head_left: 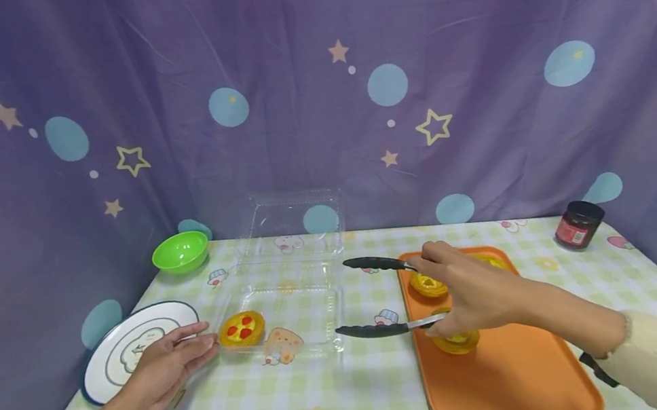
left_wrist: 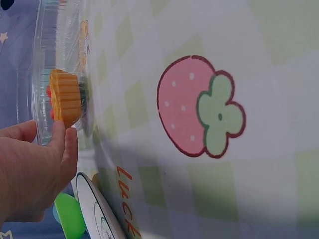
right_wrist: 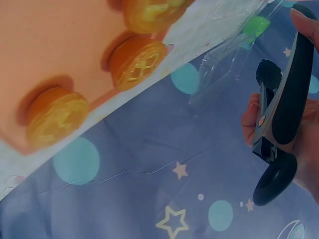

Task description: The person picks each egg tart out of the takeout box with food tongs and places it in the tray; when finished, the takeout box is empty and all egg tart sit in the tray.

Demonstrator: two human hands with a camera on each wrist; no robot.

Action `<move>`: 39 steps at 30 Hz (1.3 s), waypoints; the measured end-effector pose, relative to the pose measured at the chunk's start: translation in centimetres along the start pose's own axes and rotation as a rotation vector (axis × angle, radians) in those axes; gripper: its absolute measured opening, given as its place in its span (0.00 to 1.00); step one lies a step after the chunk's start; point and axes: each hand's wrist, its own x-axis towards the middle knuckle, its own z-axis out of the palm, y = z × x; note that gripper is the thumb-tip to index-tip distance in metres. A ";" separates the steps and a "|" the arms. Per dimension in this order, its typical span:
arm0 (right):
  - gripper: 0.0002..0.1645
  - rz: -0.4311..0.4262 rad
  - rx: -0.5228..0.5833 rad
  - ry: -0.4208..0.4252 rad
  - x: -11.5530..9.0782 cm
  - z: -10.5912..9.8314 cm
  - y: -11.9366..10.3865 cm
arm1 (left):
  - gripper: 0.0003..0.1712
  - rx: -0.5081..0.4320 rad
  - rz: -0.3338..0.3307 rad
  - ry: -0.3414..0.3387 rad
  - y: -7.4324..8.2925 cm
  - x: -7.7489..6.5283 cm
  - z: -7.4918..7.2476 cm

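Note:
My left hand (head_left: 167,368) pinches the near-left edge of a clear plastic clamshell box (head_left: 315,350), whose lid stands raised at the back. Inside, close to those fingertips, lies a tart with red pieces on top (head_left: 242,330); the left wrist view shows its ridged orange side (left_wrist: 66,97). Over the orange tray (head_left: 503,375), my right hand (head_left: 468,290) grips a pair of tongs (head_left: 381,330). Their black tips are spread apart, pointing left toward the box, with nothing between them. Yellow tarts (head_left: 457,343) sit on the tray under and behind this hand, partly hidden by it.
A white plate with a dark rim (head_left: 178,311) lies left of the box, beside my left hand. Behind it stands a green bowl (head_left: 180,252). At the far right is a dark-lidded jar (head_left: 578,225). A purple curtain (head_left: 319,131) hangs along the table's back.

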 end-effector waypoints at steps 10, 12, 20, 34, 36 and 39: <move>0.55 -0.021 0.020 -0.029 3.1 0.2 -0.9 | 0.40 0.015 -0.012 0.022 0.0 0.1 0.1; 0.54 -0.033 0.028 -0.028 3.7 0.4 -1.1 | 0.40 0.015 -0.014 0.023 0.0 0.1 0.1; 0.51 -0.110 0.038 -0.046 6.4 1.7 -2.0 | 0.40 0.004 -0.008 0.018 0.0 0.1 0.1; 0.51 -0.157 -0.048 -0.056 11.0 3.7 -2.8 | 0.39 0.003 -0.011 0.023 0.2 0.2 0.1; 0.50 -0.156 -0.067 -0.065 11.4 4.0 -2.9 | 0.39 0.001 -0.012 0.025 0.2 0.2 0.1; 0.50 -0.149 -0.108 -0.087 12.0 4.3 -3.3 | 0.39 -0.003 -0.011 0.024 0.2 0.2 0.1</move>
